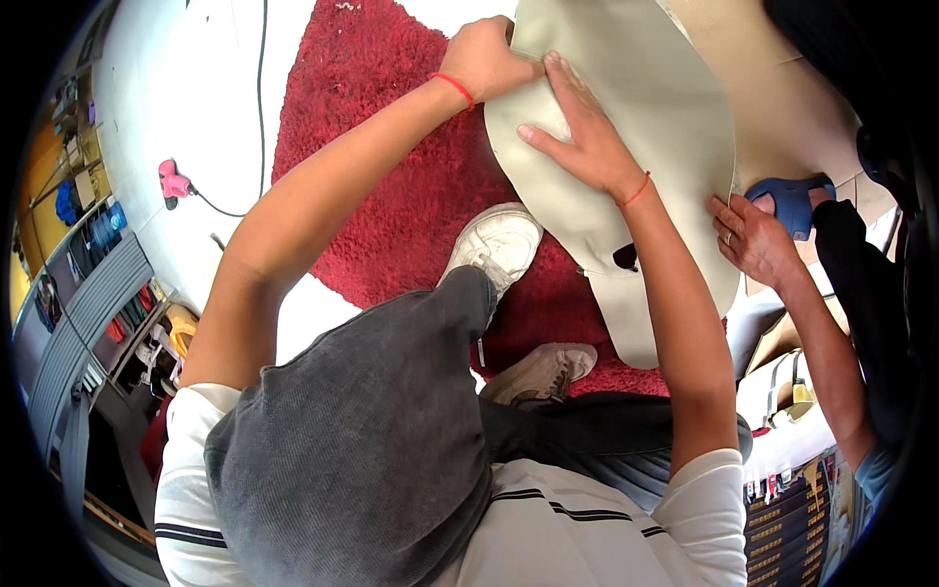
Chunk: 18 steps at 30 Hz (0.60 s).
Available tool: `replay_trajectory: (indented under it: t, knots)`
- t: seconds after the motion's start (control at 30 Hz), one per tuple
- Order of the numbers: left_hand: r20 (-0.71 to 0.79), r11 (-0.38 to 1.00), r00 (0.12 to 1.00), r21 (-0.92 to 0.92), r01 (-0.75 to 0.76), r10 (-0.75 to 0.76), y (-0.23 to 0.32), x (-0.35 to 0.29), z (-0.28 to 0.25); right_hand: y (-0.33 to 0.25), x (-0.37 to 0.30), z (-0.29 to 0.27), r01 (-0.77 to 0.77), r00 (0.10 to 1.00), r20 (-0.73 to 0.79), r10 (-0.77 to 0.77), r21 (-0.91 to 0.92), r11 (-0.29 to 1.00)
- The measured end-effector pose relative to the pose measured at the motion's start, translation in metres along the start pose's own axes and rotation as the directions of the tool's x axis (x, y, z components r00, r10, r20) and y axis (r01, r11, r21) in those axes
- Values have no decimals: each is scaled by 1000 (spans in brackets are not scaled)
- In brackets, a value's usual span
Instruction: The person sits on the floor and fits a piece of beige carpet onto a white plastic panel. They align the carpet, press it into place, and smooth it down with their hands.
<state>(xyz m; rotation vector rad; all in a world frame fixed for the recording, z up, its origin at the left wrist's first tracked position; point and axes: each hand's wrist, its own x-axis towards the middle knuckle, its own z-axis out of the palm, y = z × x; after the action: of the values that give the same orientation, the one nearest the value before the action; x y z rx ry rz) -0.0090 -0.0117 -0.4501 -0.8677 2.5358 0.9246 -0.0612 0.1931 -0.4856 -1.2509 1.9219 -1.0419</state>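
A smooth beige-grey sheet (655,108), flexible like vinyl or leather, lies over a red shaggy rug (362,147). Its outline is curved, with a dark hole low on it and a narrower flap at the near end. My left hand (484,59) is closed at the sheet's far left edge, thumb on top and fingers mostly hidden. Beside it, my right hand (584,137) rests flat on the sheet, thumb spread from the fingers. Another person's hand (753,235) touches the sheet's right edge.
A pink hand tool (174,183) with a black cord lies on the white floor at left. Brown cardboard (782,108) and the other person's blue sandal (794,201) are at right. My shoes (499,245) stand on the rug. Loaded shelves (98,235) line the far left.
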Motion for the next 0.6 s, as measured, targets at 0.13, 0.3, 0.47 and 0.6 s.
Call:
replay_trajectory:
  t: [0.13, 0.3, 0.47, 0.6]
  knots:
    - [-81, 999, 996, -31, -35, 33, -5, 2, 5, 6, 13, 1, 41, 999, -29, -39, 89, 995]
    - [-247, 989, 969, -144, -38, 2, -16, -3, 20, 0, 15, -2, 9, 999, -33, -3, 181, 983]
    - [-420, 918, 888, -395, 9, -189, -17, -22, 34, -7, -2, -4, -109, 991, 92, 96, 150, 983]
    - [-670, 926, 742, -267, -266, 20, -6, -59, 51, -3, -2, 1, -85, 993, 97, 70, 163, 983]
